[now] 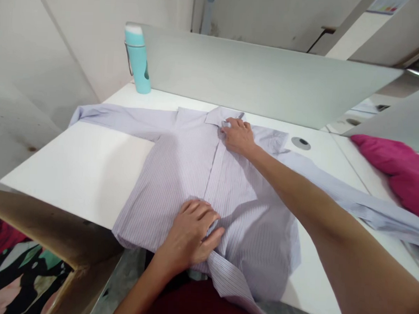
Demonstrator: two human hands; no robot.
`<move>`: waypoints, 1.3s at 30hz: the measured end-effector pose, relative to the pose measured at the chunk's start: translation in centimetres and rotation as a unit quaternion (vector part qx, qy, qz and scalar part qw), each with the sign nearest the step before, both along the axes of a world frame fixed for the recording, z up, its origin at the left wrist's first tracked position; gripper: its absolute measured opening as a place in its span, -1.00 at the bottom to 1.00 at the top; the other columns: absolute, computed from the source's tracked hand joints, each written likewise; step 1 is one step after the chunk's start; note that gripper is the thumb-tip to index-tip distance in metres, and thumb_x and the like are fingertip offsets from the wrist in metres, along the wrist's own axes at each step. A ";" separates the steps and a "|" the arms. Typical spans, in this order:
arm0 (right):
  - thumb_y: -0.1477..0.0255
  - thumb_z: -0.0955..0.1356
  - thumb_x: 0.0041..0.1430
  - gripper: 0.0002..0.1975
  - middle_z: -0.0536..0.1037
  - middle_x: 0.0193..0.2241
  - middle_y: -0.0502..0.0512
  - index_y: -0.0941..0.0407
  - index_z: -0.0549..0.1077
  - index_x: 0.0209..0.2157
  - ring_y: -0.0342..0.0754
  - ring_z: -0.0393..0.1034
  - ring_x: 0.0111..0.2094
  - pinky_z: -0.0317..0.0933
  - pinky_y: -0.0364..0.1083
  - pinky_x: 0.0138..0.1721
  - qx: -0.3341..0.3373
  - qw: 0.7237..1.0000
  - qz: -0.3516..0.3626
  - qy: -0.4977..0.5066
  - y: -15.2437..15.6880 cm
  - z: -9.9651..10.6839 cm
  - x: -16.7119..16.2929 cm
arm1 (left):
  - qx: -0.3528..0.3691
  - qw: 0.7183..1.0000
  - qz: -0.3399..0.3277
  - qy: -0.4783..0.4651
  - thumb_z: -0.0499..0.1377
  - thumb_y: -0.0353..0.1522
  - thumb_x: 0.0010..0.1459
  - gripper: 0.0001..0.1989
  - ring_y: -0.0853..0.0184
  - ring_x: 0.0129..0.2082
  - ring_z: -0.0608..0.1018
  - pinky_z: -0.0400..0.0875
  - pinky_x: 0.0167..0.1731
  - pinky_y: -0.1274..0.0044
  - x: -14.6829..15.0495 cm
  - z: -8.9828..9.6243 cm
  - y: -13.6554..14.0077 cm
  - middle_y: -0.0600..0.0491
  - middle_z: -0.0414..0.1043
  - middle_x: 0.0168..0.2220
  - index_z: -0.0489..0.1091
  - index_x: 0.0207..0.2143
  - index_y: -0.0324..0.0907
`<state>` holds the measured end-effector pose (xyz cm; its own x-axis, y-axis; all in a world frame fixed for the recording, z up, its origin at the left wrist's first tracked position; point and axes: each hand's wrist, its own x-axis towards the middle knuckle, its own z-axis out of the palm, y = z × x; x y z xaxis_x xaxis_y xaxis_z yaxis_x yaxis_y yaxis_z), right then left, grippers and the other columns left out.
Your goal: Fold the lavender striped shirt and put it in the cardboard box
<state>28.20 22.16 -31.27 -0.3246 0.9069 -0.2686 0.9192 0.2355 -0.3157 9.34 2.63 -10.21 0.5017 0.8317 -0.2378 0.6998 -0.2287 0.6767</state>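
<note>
A pale lilac long-sleeved shirt [191, 165] with thin dark stripes lies front side up, its collar [217, 116] toward the far edge and its sleeves out to both sides. The lower front is rumpled on the right, and part of the hem hangs over the near edge. At the collar, my right hand [239, 137] has its thumb and forefinger bent together on the cloth beside the neck opening. My left hand [193, 233] rests palm down on the lower front near the button placket, fingers stretched and thumb apart.
The shirt is on a white table [71, 168] with a frosted partition [234, 78] behind it. A turquoise bottle [139, 62] stands at the back left corner. Right of the shirt are a round cable grommet [300, 143] and magenta cloth [398, 171]. A cardboard box [94, 275] stands below, left.
</note>
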 end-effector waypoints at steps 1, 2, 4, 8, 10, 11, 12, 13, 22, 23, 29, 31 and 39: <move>0.50 0.15 0.33 -0.52 0.30 0.31 0.32 0.17 0.59 0.09 0.29 0.14 0.26 0.02 0.26 0.23 0.000 1.000 0.002 -0.008 0.1 -0.2 0.0 | -0.001 1.000 0.000 0.001 0.21 -0.35 0.34 -0.87 0.18 -0.04 0.58 0.45 0.08 0.28 0.0 0.0 0.0 0.00 0.60 -0.13 0.47 -0.12 -0.20; 0.50 0.15 0.33 -0.51 0.29 0.31 0.32 0.17 0.59 0.09 0.29 0.14 0.25 0.01 0.25 0.23 0.000 1.000 0.006 -0.016 0.3 -0.3 -0.1 | -0.003 1.000 -0.001 0.003 0.20 -0.35 0.34 -0.87 0.18 -0.03 0.58 0.45 0.09 0.28 0.0 0.0 0.0 0.00 0.60 -0.13 0.47 -0.12 -0.20; 0.50 0.15 0.33 -0.52 0.28 0.32 0.31 0.16 0.59 0.09 0.28 0.14 0.25 0.00 0.24 0.23 0.004 0.999 0.019 -0.029 0.4 -0.4 -0.1 | -0.005 1.000 -0.003 0.005 0.19 -0.35 0.35 -0.87 0.18 -0.03 0.59 0.45 0.10 0.27 0.0 0.0 0.0 0.00 0.60 -0.13 0.47 -0.11 -0.19; 0.52 0.18 0.30 -0.53 0.29 0.31 0.31 0.15 0.58 0.09 0.28 0.18 0.22 -0.03 0.24 0.23 -0.001 0.999 0.029 -0.030 0.4 0.1 0.1 | -0.002 1.000 -0.003 0.007 0.18 -0.33 0.36 -0.86 0.18 -0.04 0.59 0.46 0.08 0.28 0.0 0.1 0.2 0.00 0.61 -0.14 0.47 -0.11 -0.18; 0.52 0.19 0.29 -0.52 0.31 0.30 0.29 0.15 0.57 0.12 0.27 0.20 0.21 -0.02 0.23 0.24 -0.012 1.000 0.007 -0.010 0.6 0.5 0.6 | 0.002 1.000 0.000 0.008 0.17 -0.33 0.36 -0.86 0.19 -0.04 0.60 0.48 0.06 0.29 0.0 0.1 0.2 0.00 0.62 -0.14 0.48 -0.12 -0.18; 0.52 0.18 0.29 -0.51 0.32 0.29 0.29 0.14 0.56 0.13 0.26 0.21 0.21 0.00 0.23 0.24 -0.014 1.000 -0.014 0.005 0.8 0.7 1.0 | 0.004 1.000 0.002 0.008 0.17 -0.33 0.37 -0.86 0.19 -0.04 0.60 0.48 0.05 0.29 -0.1 0.1 0.2 -0.01 0.62 -0.14 0.48 -0.11 -0.18; 0.52 0.18 0.29 -0.51 0.34 0.28 0.28 0.14 0.55 0.14 0.25 0.23 0.20 0.01 0.23 0.24 -0.013 0.999 -0.038 0.021 1.0 0.8 1.4 | 0.007 1.000 0.004 0.007 0.17 -0.34 0.37 -0.86 0.19 -0.04 0.60 0.49 0.05 0.28 -0.1 0.1 0.1 -0.02 0.62 -0.14 0.48 -0.11 -0.17; 0.51 0.17 0.29 -0.51 0.35 0.26 0.29 0.13 0.54 0.13 0.25 0.24 0.18 0.03 0.23 0.23 -0.011 0.997 -0.062 0.036 1.2 1.0 1.9 | 0.011 1.000 0.005 0.004 0.17 -0.34 0.36 -0.86 0.19 -0.03 0.60 0.49 0.05 0.27 -0.1 0.1 0.1 -0.02 0.62 -0.14 0.48 -0.11 -0.18; 0.43 0.22 0.27 -0.57 0.44 0.19 0.29 0.11 0.58 0.06 0.27 0.25 0.13 0.08 0.24 0.20 -0.056 0.994 -0.077 0.056 1.2 0.6 3.5 | 0.017 1.000 0.007 -0.013 0.18 -0.36 0.36 -0.86 0.21 -0.07 0.62 0.53 -0.02 0.33 -0.1 0.2 0.0 -0.03 0.62 -0.14 0.47 -0.09 -0.20; 0.44 0.22 0.27 -0.56 0.43 0.19 0.29 0.12 0.58 0.07 0.27 0.25 0.13 0.09 0.24 0.20 -0.059 0.994 -0.069 0.053 0.9 0.4 3.2 | 0.016 1.000 0.003 -0.014 0.18 -0.36 0.36 -0.86 0.22 -0.09 0.61 0.53 -0.04 0.34 -0.1 0.3 0.0 -0.03 0.62 -0.15 0.47 -0.09 -0.21; 0.47 0.23 0.29 -0.58 0.42 0.21 0.30 0.15 0.57 0.08 0.29 0.26 0.15 0.11 0.24 0.20 -0.070 0.994 -0.073 0.040 0.7 -0.4 1.9 | -0.004 1.000 -0.003 -0.025 0.19 -0.38 0.36 -0.87 0.24 -0.12 0.60 0.54 -0.06 0.37 0.1 0.5 0.2 -0.01 0.61 -0.16 0.46 -0.09 -0.22; 0.47 0.23 0.30 -0.61 0.43 0.19 0.33 0.16 0.59 0.03 0.29 0.26 0.13 0.12 0.24 0.19 -0.074 0.993 -0.089 0.035 1.1 -0.6 1.9 | -0.016 1.000 -0.005 -0.026 0.18 -0.38 0.36 -0.87 0.24 -0.12 0.60 0.54 -0.06 0.37 0.0 0.6 0.3 -0.01 0.61 -0.16 0.46 -0.08 -0.21; 0.43 0.15 0.38 -0.57 0.49 0.07 0.41 0.20 0.61 -0.04 0.35 0.24 0.13 0.06 0.34 0.19 -0.023 0.992 -0.112 0.056 2.4 -1.7 1.1 | -0.034 0.999 -0.012 -0.035 0.17 -0.35 0.38 -0.83 0.21 -0.10 0.60 0.55 -0.04 0.34 0.0 0.7 0.3 -0.04 0.60 -0.14 0.46 -0.06 -0.23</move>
